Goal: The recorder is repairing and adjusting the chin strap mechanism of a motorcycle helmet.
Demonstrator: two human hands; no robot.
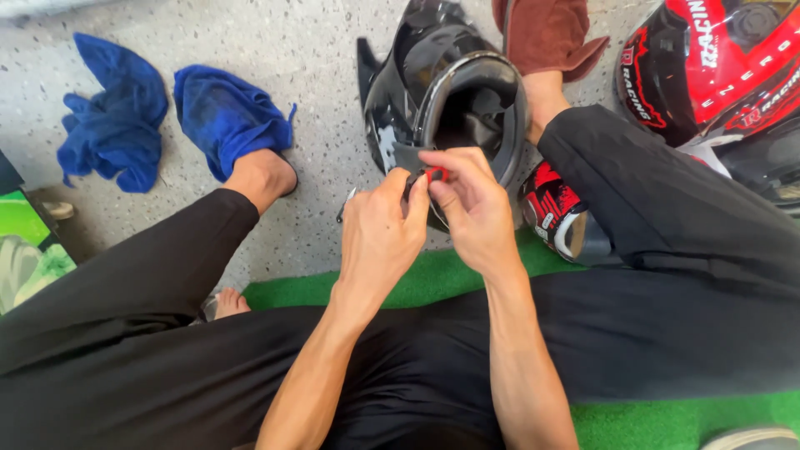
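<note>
- Both hands meeting at the black helmet (446, 100) rim, opening facing up twd the person.
- Right hand (471, 208) pinching a small red clip (436, 174) w/ thumb + forefinger.
- Left hand (379, 233) pinching the strap end (408, 158) just left of the clip, fingertips touching.
- Helmet lying betw. the knees on the floor (317, 50).

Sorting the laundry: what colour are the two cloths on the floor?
Both cloths are blue, seen in the head view.

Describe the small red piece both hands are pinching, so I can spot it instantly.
Find the glossy black helmet lying on the speckled floor between the person's legs, its opening facing the camera. At its lower rim, the left hand and right hand meet; the red piece sits between their fingertips. It is the only red spot on that black helmet.
</note>
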